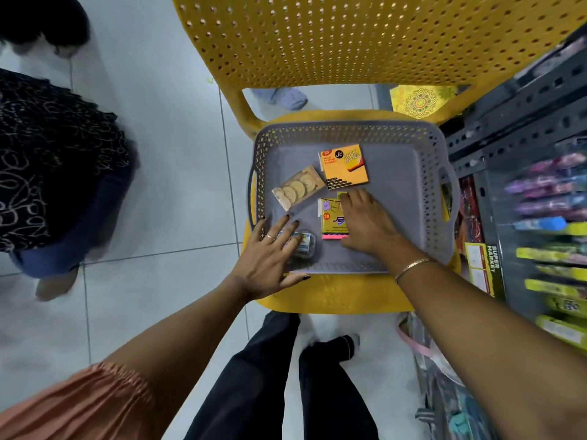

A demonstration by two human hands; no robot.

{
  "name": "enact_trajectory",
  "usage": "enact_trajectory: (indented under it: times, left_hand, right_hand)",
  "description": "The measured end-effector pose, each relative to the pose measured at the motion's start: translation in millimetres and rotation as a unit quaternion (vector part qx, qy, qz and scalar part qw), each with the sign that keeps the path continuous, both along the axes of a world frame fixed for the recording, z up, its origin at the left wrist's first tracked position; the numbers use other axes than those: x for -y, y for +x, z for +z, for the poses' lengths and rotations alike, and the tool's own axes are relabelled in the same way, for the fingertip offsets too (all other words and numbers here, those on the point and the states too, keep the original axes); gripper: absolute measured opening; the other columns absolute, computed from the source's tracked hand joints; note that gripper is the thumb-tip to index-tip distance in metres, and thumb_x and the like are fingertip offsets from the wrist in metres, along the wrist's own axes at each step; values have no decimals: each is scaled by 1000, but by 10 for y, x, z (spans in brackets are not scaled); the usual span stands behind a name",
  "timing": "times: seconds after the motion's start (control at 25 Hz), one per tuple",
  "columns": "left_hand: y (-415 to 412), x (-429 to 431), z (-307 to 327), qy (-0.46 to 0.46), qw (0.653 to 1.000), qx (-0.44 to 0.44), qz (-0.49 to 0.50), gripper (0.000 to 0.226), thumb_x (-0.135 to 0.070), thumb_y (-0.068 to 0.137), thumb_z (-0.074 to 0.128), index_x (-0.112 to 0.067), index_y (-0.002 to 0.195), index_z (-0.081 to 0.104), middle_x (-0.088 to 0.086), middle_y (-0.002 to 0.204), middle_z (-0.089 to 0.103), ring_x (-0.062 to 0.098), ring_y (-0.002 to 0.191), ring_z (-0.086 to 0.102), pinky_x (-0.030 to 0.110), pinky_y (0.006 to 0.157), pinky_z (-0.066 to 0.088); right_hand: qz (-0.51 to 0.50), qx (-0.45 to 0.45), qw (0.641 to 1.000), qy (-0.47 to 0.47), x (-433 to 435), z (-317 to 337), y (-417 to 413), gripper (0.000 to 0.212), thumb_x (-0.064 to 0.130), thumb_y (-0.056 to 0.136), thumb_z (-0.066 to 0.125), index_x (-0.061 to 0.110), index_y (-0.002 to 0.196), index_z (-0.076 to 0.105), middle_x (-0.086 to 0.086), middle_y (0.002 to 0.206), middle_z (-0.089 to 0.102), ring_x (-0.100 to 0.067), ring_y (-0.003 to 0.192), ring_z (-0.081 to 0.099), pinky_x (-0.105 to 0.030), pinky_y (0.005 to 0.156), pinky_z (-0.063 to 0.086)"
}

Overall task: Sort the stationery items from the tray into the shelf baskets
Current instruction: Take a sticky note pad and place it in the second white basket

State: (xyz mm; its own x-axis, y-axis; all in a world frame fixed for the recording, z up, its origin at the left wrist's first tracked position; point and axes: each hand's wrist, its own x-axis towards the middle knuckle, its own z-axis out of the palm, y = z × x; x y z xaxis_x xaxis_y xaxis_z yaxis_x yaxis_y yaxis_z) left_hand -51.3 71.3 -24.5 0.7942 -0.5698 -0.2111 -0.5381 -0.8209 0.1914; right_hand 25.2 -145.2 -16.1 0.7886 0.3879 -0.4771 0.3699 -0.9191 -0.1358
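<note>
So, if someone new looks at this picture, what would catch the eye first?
The big yellow chair fills the top, with a grey tray on its seat. In the tray, an orange sticky notes pack lies farthest from the person. The right hand rests on a yellow pack, the left hand on a small box.

Your grey perforated tray (422, 192) sits on a yellow chair (317, 42) dotted with holes. Near its far edge lies an orange sticky-note pack (344, 168); beside that, a clear packet of tan discs (297, 190). Under your right hand (365, 222), a yellow pack with a pink edge (332, 219).
</note>
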Motion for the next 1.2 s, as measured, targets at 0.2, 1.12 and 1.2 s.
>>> enact_trajectory:
  times: [0.2, 1.12, 1.2]
  left_hand:
    - [16, 8, 140, 3, 999, -38, -16, 86, -72, 86, 23, -4, 133, 46, 16, 144, 38, 31, 137, 24, 54, 107, 11]
    - [-533, 3822, 3962, -349, 725, 267, -530, 77, -63, 84, 37, -5, 135, 33, 14, 146, 23, 34, 134, 20, 42, 114, 0]
    - [-835, 3939, 3833, -338, 725, 237, -551, 75, -62, 88, 35, -5, 136, 36, 14, 147, 27, 32, 136, 20, 41, 112, 11]
  right_hand:
    - [-133, 27, 989, 63, 260, 538, -23, 76, 28, 60, 77, -1, 120, 40, -18, 122, 44, -32, 114, 41, -38, 87, 41]
    - [-567, 326, 750, -92, 3168, 5309, -2425, 82, 65, 55, 55, 6, 113, 51, -19, 115, 51, -34, 111, 43, -35, 94, 39]
    - [-608, 303, 729, -92, 3324, 5283, -2925, 80, 52, 62, 68, 3, 121, 46, -21, 122, 46, -35, 118, 40, -37, 100, 38]
